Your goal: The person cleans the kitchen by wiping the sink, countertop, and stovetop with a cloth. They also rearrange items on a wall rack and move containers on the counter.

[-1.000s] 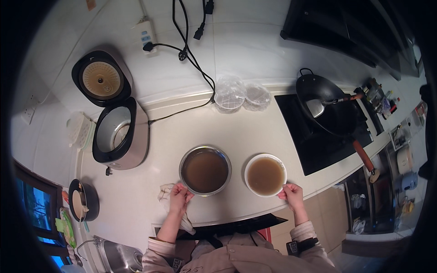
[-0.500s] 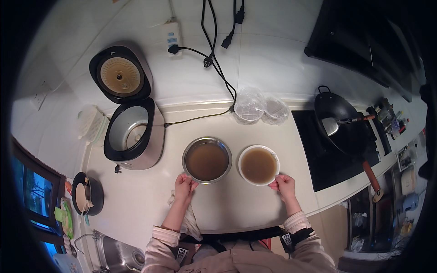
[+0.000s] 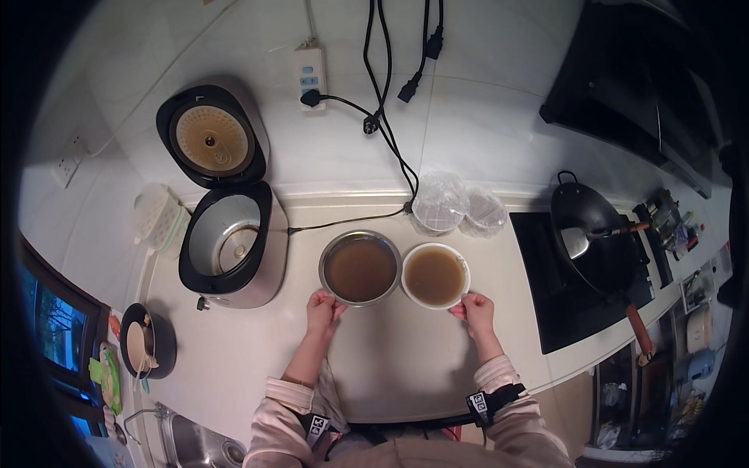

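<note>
A steel bowl [image 3: 360,301] full of cloudy brown liquid stands on the counter in front of me. My left hand [image 3: 321,310] is closed, its fingers pinching the bowl's near left rim. Right beside it is a smaller white bowl [image 3: 465,269] holding lighter brown liquid, and the two rims touch or nearly touch. The near right edge of that white bowl is pinched by my right hand [image 3: 473,310]. Both bowls sit level.
An open rice cooker [image 3: 275,265] without its inner pot stands left. A dark pot [image 3: 162,343] is beyond it, near the sink [image 3: 195,437]. Plastic-wrapped containers [image 3: 441,204] stand by the wall. At right, a wok [image 3: 581,210] with a spatula [image 3: 577,242] rests on the black cooktop [image 3: 546,312].
Both bowls have moved away from me toward the wall. The white bowl has come left, closing the gap to the steel bowl. Both hands kept their grip, and my view has tilted up.
</note>
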`<control>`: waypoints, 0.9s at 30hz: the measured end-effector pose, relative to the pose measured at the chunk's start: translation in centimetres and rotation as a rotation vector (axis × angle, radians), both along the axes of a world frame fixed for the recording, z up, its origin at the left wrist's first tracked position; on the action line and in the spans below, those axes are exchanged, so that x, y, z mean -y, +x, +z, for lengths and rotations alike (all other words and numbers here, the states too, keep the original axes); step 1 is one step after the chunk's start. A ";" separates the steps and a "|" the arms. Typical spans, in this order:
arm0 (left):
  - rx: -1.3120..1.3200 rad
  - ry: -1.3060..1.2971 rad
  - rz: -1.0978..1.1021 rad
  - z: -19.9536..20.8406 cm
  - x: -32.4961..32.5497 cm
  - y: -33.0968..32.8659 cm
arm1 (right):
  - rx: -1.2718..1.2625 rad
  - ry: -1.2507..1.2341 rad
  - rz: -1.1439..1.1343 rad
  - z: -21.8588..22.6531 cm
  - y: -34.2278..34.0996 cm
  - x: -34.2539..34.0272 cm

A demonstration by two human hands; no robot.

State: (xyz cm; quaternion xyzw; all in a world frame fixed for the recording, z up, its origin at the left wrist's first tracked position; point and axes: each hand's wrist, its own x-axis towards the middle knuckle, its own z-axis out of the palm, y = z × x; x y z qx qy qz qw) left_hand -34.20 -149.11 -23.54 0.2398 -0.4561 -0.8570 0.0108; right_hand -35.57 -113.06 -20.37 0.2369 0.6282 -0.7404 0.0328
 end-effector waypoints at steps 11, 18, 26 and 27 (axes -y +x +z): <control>0.029 -0.029 0.036 1.8 -0.8 -1.6 | -0.034 -0.010 0.010 -0.3 -2.4 0.6; -0.174 -0.923 -0.004 5.7 1.9 7.3 | -0.096 0.159 0.000 2.2 1.3 -1.7; -0.014 -1.971 -0.783 3.4 3.4 23.5 | -0.184 0.273 0.677 2.0 10.0 3.5; -0.098 -1.980 -0.737 2.6 3.0 22.9 | -0.207 0.309 0.753 2.0 10.6 4.4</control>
